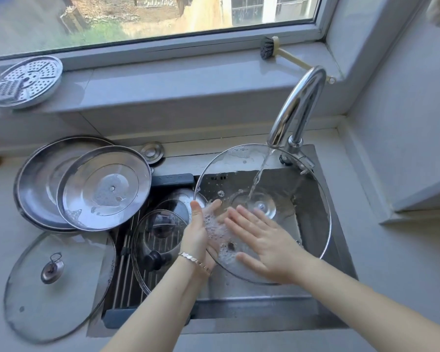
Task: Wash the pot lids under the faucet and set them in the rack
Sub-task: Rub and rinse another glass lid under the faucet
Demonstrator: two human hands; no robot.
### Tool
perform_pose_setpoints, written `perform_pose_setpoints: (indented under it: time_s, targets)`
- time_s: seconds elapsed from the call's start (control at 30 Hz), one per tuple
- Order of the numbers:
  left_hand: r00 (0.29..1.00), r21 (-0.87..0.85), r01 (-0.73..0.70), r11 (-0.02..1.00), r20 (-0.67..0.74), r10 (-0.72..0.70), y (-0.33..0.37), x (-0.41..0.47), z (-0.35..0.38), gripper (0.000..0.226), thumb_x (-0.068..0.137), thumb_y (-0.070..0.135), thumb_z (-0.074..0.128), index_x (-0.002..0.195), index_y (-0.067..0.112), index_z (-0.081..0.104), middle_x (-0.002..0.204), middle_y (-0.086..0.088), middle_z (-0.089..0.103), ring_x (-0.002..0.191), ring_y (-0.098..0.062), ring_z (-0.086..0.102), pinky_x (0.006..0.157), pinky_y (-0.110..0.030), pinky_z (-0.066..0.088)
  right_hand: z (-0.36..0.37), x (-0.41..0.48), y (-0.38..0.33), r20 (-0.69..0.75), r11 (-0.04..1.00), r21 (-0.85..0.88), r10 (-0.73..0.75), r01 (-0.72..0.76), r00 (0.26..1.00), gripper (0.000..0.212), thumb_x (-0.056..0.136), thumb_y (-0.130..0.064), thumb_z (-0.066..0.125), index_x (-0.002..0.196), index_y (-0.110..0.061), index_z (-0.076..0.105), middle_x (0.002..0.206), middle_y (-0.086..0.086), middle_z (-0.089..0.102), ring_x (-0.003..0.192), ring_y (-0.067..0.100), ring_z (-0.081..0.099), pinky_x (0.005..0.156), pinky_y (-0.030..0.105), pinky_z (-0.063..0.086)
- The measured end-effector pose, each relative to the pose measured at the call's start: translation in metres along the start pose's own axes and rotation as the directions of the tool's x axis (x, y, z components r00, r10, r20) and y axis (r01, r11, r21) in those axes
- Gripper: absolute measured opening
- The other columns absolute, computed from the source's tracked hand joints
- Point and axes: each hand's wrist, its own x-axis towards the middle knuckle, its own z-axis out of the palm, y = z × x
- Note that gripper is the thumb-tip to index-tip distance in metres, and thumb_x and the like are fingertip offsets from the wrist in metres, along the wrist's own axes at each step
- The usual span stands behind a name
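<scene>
Running from the faucet [294, 110], water hits a glass lid [302, 199] gripped at its sudsy edge by the left hand [201, 229], the right hand [262, 240] spread flat on it.

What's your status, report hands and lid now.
Left hand grips soapy glass lid; right hand flat on it. Faucet running. Rack partly occupied.
</scene>
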Motion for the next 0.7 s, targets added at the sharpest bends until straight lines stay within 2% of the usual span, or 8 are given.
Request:
perform_pose_setpoints:
  time_s: [0.07, 0.13, 0.27, 0.33, 0.43, 0.5, 0.6, 0.7]
  targets:
    - [0.999, -0.033, 0.013, 0.999, 0.048, -0.012, -0.002, -0.004, 0.003, 0.059, 0.086, 0.062, 0.026, 0.105, 0.015, 0.057, 0.105, -0.021, 0.066, 0.101, -0.032, 0.063, 0.090, -0.050, 0.048, -0.010, 0.006, 0.011, -0.019, 0.991, -0.030, 0.132, -0.133, 0.991, 0.066, 0.095, -0.056, 0.003, 0.146, -0.015, 0.009, 0.153, 0.003, 0.014, 0.142, 0.022, 0.022, 0.113, 0.032, 0.003]
    - [0.997, -0.005, 0.032, 0.999, 0.066, -0.032, -0.005, -0.006, 0.011, 0.067, 0.077, 0.067, 0.030, 0.113, 0.017, 0.057, 0.106, -0.018, 0.069, 0.101, -0.030, 0.064, 0.096, -0.051, 0.043, -0.013, 0.026, 0.007, -0.048, 0.976, 0.039, 0.216, -0.215, 0.975, 0.072, 0.088, -0.061, -0.003, 0.143, -0.015, -0.004, 0.154, -0.001, -0.005, 0.145, 0.018, 0.000, 0.114, 0.029, -0.011]
    - [0.999, -0.027, -0.016, 1.000, 0.035, 0.017, -0.010, -0.007, 0.022, 0.049, 0.090, 0.056, 0.030, 0.106, 0.023, 0.062, 0.103, 0.004, 0.070, 0.098, -0.013, 0.065, 0.088, -0.032, 0.050, -0.010, 0.039, -0.023, -0.039, 0.990, 0.140, 0.013, -0.007, 0.999, 0.065, 0.092, -0.043, 0.018, 0.146, -0.009, 0.005, 0.156, 0.005, 0.004, 0.144, 0.017, -0.002, 0.116, 0.028, -0.007]
    - [0.999, -0.045, 0.025, 0.999, 0.034, -0.024, -0.007, -0.008, 0.018, 0.055, 0.091, 0.056, 0.026, 0.111, 0.016, 0.058, 0.107, -0.005, 0.066, 0.102, -0.020, 0.061, 0.090, -0.035, 0.047, -0.008, 0.019, -0.015, 0.015, 0.985, 0.093, -0.146, 0.144, 0.989, 0.061, 0.097, -0.043, 0.013, 0.148, -0.010, 0.010, 0.156, 0.007, 0.012, 0.145, 0.016, 0.003, 0.117, 0.029, -0.002]
    - [0.999, -0.012, 0.045, 0.999, 0.026, -0.044, -0.001, -0.008, 0.006, 0.060, 0.088, 0.060, 0.024, 0.110, 0.015, 0.057, 0.097, -0.013, 0.069, 0.089, -0.026, 0.067, 0.078, -0.040, 0.052, -0.006, -0.006, 0.008, 0.093, 0.950, 0.032, -0.314, 0.312, 0.945, 0.055, 0.099, -0.043, 0.009, 0.149, -0.023, 0.002, 0.156, 0.002, 0.013, 0.145, 0.013, 0.000, 0.118, 0.030, 0.000]
    - [1.000, 0.009, 0.013, 1.000, 0.020, -0.014, -0.001, -0.009, 0.007, 0.058, 0.089, 0.059, 0.025, 0.108, 0.016, 0.059, 0.091, -0.010, 0.073, 0.082, -0.022, 0.071, 0.073, -0.039, 0.055, -0.005, 0.000, 0.016, 0.040, 0.972, -0.016, -0.234, 0.235, 0.971, 0.055, 0.099, -0.046, 0.008, 0.150, -0.024, 0.003, 0.155, 0.002, 0.015, 0.145, 0.008, -0.008, 0.117, 0.031, 0.001]
    - [0.999, 0.019, 0.001, 1.000, 0.044, -0.002, -0.003, -0.013, 0.019, 0.056, 0.090, 0.058, 0.024, 0.105, 0.019, 0.060, 0.100, -0.010, 0.070, 0.091, -0.021, 0.067, 0.082, -0.039, 0.053, -0.009, 0.022, 0.000, -0.080, 0.999, 0.043, -0.013, 0.016, 0.997, 0.060, 0.098, -0.047, 0.005, 0.146, -0.012, 0.015, 0.154, 0.008, 0.022, 0.144, 0.007, -0.008, 0.116, 0.031, 0.000]
    - [0.999, 0.002, -0.037, 0.999, 0.033, 0.037, 0.003, -0.011, 0.019, 0.055, 0.090, 0.057, 0.024, 0.105, 0.017, 0.058, 0.105, -0.015, 0.067, 0.097, -0.024, 0.065, 0.084, -0.039, 0.051, -0.003, 0.012, -0.020, -0.087, 0.983, 0.057, -0.168, 0.173, 0.982, 0.057, 0.099, -0.041, 0.012, 0.148, -0.012, 0.015, 0.153, 0.007, 0.019, 0.144, 0.013, 0.005, 0.118, 0.033, 0.005]
